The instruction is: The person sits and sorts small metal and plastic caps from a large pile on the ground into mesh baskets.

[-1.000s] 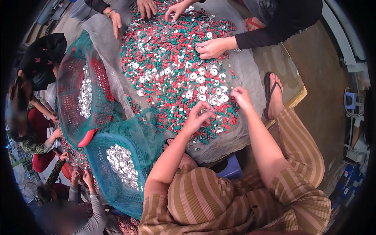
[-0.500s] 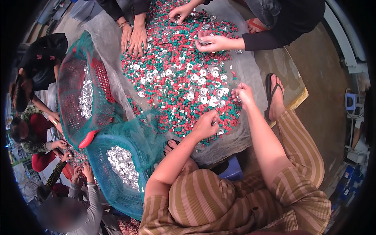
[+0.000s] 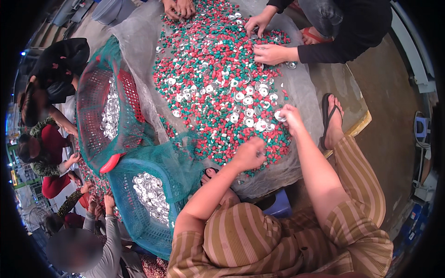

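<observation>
A wide pile of red and green pellets (image 3: 218, 142) lies in front of me, scattered with shiny round metal discs (image 3: 248, 122) that have a hole in the middle. At the pile's right edge my right hand (image 3: 293, 120) pinches one silver disc (image 3: 280, 116) between thumb and fingers. My left hand (image 3: 249, 154) hovers over the near side of the pile, its fingers curled inward. Something greyish shows at those fingertips, too blurred to name.
A red basket (image 3: 132, 95) and a blue basket (image 3: 121, 199), both draped in green net, hold discs at my left. Across the pile are a co-worker's hands (image 3: 269, 53) and another person's hands (image 3: 180, 8). Clear plastic sheeting (image 3: 308, 99) lies beneath the pellets.
My right hand now has a silver disc plainly in its pinch. My left hand stays curled near the same spot. The co-worker's hands at the far left have drawn back from the pile's middle.
</observation>
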{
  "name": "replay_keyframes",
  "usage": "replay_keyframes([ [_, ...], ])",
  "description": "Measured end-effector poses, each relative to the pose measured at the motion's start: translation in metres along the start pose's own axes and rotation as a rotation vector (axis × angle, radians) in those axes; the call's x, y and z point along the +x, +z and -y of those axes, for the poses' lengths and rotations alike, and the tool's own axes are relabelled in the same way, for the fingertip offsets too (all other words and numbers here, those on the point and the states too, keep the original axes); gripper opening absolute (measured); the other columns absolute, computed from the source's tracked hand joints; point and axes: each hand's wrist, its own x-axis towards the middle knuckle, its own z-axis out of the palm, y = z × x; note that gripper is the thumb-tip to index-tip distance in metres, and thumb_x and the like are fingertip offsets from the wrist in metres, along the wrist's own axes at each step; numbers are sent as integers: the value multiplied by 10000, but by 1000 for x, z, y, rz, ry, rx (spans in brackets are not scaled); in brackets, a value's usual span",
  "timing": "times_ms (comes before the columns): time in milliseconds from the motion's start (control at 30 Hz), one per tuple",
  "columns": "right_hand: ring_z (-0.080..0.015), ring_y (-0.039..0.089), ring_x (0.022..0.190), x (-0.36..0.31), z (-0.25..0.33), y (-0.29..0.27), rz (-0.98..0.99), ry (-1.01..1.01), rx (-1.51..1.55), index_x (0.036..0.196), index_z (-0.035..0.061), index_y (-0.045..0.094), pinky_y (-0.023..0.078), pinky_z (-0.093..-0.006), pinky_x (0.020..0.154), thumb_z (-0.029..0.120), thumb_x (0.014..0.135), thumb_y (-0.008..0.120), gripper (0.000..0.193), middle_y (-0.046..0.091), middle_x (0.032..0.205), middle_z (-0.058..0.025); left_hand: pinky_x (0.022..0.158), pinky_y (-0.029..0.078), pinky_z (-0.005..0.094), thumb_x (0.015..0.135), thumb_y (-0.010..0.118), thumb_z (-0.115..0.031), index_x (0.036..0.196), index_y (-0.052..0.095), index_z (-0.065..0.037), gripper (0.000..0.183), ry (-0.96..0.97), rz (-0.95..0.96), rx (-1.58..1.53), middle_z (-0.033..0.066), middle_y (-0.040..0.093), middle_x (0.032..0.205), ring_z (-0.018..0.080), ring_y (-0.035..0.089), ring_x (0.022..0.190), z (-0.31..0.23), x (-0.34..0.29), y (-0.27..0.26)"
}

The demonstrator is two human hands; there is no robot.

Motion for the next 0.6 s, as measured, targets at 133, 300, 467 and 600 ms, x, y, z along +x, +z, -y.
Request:
replay_keyframes([
  [133, -104, 450, 473, 0, 1, -3, 96, -80, 204, 737, 69, 486, 314, -238, 407, -41, 610, 473, 168, 511, 583, -34, 645, 446, 264, 666, 424, 77, 847, 438, -34, 212, -288, -252, -540, 66, 548, 776, 123, 539, 724, 26, 17, -49],
  [300, -146, 561, 605, -11, 0, 19, 176, -263, -591, 911, 83, 611, 437, -295, 546, 64, 717, 516, 216, 604, 713, -76, 719, 454, 334, 743, 528, -77, 1034, 482, -20, 301, -311, -222, 148, 118, 581, 826, 244, 575, 774, 32, 35, -86],
  [467, -248, 604, 740, -47, 5, 59, -25, -315, -1123, 814, 122, 619, 460, -381, 681, 213, 684, 665, 166, 624, 739, -91, 708, 454, 394, 704, 675, -235, 972, 512, -25, 377, -318, -228, 390, 180, 578, 904, 335, 564, 823, 45, 37, -73],
  [600, -193, 595, 652, -30, 1, 46, 134, -251, -861, 733, 68, 600, 464, -325, 608, 169, 661, 683, 149, 614, 685, -58, 604, 459, 349, 734, 564, -111, 865, 504, -12, 174, -327, -293, 51, 116, 571, 784, 258, 580, 710, 67, 32, -77],
])
